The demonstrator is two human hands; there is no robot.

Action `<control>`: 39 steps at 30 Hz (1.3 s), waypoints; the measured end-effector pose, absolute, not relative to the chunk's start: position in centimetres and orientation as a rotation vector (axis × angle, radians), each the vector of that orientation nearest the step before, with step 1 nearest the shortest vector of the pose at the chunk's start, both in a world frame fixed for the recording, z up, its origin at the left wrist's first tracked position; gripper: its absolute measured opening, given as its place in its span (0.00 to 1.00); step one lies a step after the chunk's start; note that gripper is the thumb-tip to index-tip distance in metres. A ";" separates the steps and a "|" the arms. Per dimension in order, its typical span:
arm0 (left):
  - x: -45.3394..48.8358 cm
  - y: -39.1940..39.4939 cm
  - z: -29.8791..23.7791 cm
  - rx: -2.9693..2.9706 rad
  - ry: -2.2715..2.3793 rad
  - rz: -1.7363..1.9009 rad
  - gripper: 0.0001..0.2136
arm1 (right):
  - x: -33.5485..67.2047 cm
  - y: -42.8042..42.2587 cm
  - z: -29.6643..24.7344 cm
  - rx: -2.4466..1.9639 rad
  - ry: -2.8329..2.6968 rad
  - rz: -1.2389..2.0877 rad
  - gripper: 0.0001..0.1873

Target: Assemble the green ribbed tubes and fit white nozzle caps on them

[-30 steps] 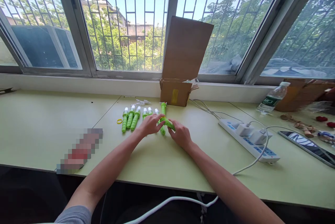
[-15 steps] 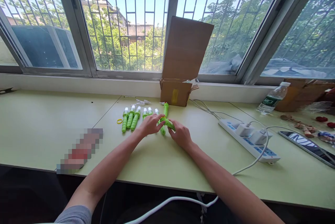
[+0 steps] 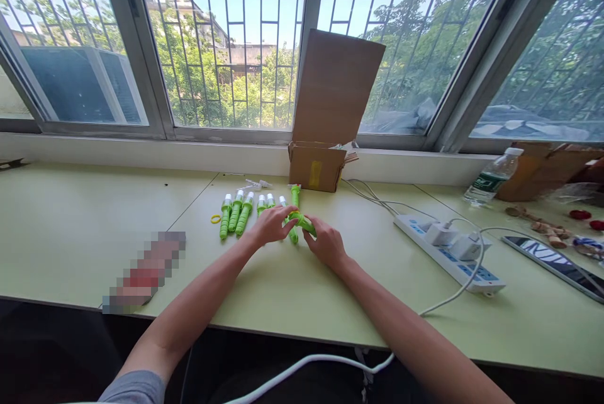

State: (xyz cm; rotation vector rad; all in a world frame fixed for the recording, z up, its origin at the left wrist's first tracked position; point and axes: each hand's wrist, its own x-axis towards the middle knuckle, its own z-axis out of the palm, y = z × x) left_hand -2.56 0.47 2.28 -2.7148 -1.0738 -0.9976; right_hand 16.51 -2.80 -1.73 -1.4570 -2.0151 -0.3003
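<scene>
My left hand (image 3: pixel 272 225) is closed, its thumb and fingers pinching one end of a bright green ribbed tube (image 3: pixel 307 226). A bit of yellow shows at those fingertips. My right hand (image 3: pixel 326 243) grips the tube's other end from the right. Beyond the fingers, a green stem (image 3: pixel 295 194) points toward the cardboard box; whether it joins the held tube is hidden. Left of my hands lie several green tubes with white caps (image 3: pixel 234 215), side by side. A yellow ring (image 3: pixel 216 218) rests beside them, and small clear plastic pieces (image 3: pixel 257 184) lie behind.
An open cardboard box (image 3: pixel 314 168) stands against the window sill. To the right are a white power strip (image 3: pixel 450 253) with plugs and cables, a phone (image 3: pixel 557 265) and a water bottle (image 3: pixel 493 177). A blurred-out object (image 3: pixel 144 275) lies near the front edge at left.
The green stem beyond my fingers has swung slightly to the left and stands straighter. Both hands stay in nearly the same place, still holding the green tube.
</scene>
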 end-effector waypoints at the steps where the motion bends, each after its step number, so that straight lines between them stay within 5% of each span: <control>1: -2.6 0.5 2.3 -2.715 -1.072 -0.996 0.14 | 16.5 -2.8 -1.7 -1.456 -2.017 -0.300 0.21; 39: -2.6 0.5 2.2 -2.718 -1.073 -1.013 0.15 | 16.5 -2.9 -1.6 -1.449 -2.043 -0.310 0.22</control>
